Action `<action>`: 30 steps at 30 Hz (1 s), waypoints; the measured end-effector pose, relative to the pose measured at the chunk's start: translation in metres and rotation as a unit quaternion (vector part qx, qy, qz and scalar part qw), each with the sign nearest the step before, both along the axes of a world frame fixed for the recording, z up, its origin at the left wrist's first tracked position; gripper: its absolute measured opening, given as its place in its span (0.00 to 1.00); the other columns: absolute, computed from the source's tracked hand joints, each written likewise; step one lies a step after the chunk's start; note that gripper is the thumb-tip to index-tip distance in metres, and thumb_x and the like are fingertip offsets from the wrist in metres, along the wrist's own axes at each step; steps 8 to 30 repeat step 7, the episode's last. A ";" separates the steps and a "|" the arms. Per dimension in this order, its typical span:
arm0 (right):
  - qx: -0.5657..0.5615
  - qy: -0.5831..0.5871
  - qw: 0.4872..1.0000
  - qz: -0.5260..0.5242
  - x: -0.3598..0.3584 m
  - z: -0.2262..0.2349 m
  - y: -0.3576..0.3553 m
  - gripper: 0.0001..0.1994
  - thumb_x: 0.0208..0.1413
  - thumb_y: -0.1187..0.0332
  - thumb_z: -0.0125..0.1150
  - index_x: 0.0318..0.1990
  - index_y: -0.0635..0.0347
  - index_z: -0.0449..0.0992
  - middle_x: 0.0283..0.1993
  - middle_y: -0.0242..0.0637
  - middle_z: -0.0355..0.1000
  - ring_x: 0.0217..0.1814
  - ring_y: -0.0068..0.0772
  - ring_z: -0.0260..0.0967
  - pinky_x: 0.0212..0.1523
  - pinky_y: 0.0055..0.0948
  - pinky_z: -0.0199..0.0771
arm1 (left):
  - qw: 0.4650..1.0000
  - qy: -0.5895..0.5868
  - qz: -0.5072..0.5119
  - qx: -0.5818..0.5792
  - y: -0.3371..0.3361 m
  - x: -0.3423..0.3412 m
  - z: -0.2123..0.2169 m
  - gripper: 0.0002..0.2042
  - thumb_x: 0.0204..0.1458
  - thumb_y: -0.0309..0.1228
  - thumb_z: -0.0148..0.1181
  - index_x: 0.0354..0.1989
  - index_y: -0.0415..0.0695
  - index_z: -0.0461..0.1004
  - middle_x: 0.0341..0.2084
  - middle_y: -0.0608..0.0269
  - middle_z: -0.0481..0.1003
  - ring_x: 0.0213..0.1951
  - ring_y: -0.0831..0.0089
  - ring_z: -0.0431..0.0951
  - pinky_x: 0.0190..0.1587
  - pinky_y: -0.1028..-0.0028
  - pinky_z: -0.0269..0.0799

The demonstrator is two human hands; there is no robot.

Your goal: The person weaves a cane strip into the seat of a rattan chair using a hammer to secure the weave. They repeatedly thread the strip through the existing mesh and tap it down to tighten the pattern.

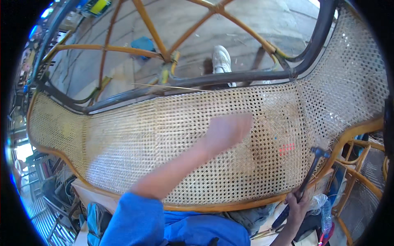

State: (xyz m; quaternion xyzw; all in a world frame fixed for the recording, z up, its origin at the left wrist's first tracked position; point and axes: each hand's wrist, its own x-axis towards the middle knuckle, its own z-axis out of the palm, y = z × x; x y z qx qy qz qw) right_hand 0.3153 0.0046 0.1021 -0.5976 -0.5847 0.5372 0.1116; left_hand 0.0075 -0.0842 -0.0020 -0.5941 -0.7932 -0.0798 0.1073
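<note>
A woven cane panel in a curved rattan frame stretches across in front of me. My left hand is over the middle of the weave, smeared by motion, so its fingers cannot be made out. Whether it touches the cane is unclear. At the lower right, my right hand is closed around the handle of a hammer. The hammer's dark head lies over the panel's right edge, near the rattan rim. A thin loose cane strip crosses the far edge of the weave.
Beyond the panel, dark curved poles and crossing rattan struts stand above the floor. A white shoe and a blue object are there. At right are a plastic bottle and another rattan piece.
</note>
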 end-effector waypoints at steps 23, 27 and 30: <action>-0.014 -0.032 0.998 0.048 0.089 -0.043 -0.046 0.07 0.47 0.74 0.62 0.27 0.59 0.67 0.22 0.21 0.57 0.24 0.15 0.53 0.27 0.19 0.56 | 0.950 -0.310 -0.006 0.032 -0.155 0.159 0.032 0.20 0.44 0.38 0.64 0.46 0.48 0.73 0.19 0.65 0.71 0.23 0.66 0.76 0.23 0.67 0.71; -0.014 -0.032 0.998 0.048 0.089 -0.043 -0.046 0.07 0.47 0.74 0.62 0.27 0.59 0.67 0.22 0.21 0.57 0.24 0.15 0.53 0.27 0.19 0.56 | 0.950 -0.310 -0.006 0.032 -0.155 0.159 0.032 0.20 0.44 0.38 0.64 0.46 0.48 0.73 0.19 0.65 0.71 0.23 0.66 0.76 0.23 0.67 0.71; -0.014 -0.032 0.998 0.048 0.089 -0.043 -0.046 0.07 0.47 0.74 0.62 0.27 0.59 0.67 0.22 0.21 0.57 0.24 0.15 0.53 0.27 0.19 0.56 | 0.950 -0.310 -0.006 0.032 -0.155 0.159 0.032 0.20 0.44 0.38 0.64 0.46 0.48 0.73 0.19 0.65 0.71 0.23 0.66 0.76 0.23 0.67 0.71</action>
